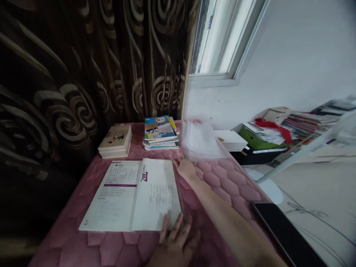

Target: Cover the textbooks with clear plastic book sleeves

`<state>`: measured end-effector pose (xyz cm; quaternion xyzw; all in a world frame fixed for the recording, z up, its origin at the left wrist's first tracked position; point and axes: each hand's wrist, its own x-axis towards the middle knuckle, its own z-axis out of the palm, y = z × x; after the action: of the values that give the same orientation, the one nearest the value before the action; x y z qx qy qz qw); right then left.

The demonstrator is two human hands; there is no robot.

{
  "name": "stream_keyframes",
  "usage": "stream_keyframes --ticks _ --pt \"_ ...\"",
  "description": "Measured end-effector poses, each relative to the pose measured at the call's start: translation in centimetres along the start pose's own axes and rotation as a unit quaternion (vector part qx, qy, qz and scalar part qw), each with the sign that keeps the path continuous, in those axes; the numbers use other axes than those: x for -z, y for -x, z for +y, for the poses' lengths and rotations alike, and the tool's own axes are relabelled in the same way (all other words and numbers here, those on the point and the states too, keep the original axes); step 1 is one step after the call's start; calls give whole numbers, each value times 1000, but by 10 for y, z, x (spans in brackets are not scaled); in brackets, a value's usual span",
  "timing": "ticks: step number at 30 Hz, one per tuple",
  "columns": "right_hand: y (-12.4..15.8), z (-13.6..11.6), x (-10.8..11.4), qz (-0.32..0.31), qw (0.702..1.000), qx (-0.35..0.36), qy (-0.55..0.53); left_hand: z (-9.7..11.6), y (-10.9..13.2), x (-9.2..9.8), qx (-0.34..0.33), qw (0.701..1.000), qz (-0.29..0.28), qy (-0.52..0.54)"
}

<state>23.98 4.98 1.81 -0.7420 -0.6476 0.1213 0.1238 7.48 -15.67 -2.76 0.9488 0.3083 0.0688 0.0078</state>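
An open book [155, 193] lies on the pink quilted cover, with a large purple character on its right page. My left hand [178, 237] is open at the page's lower right corner, fingers spread, their tips touching or just over the paper. At the upper right corner is my right hand [185, 167], its fingers closed together by the page edge. What they pinch, if anything, is hidden. Just beyond that hand, blurred clear plastic sheets [201, 141] lie on the cover.
Behind the book stand a stack of tan books [115, 141] and a stack of colourful textbooks [160, 129]. A white box [230, 140] is at the right edge. A black phone-like slab [283, 230] lies lower right. A patterned curtain [91, 74] hangs behind.
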Motion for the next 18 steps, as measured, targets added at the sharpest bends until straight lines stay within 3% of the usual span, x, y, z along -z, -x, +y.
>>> stream_keyframes --ticks 2,5,8,10,13,18 --pt "9 5 3 -5 1000 12 -15 -18 13 23 76 997 4 13" --pt "28 13 8 -18 999 29 -38 -60 26 53 260 965 27 14" --pt "47 18 9 -36 997 36 -65 -97 26 68 366 929 -18 41" --pt "57 20 9 -55 993 33 -96 -109 21 69 383 920 -57 56" --pt "66 21 7 -67 989 29 -126 -107 11 64 363 926 -93 43" --pt "69 23 5 -62 984 32 -163 -92 3 46 346 935 -71 -39"
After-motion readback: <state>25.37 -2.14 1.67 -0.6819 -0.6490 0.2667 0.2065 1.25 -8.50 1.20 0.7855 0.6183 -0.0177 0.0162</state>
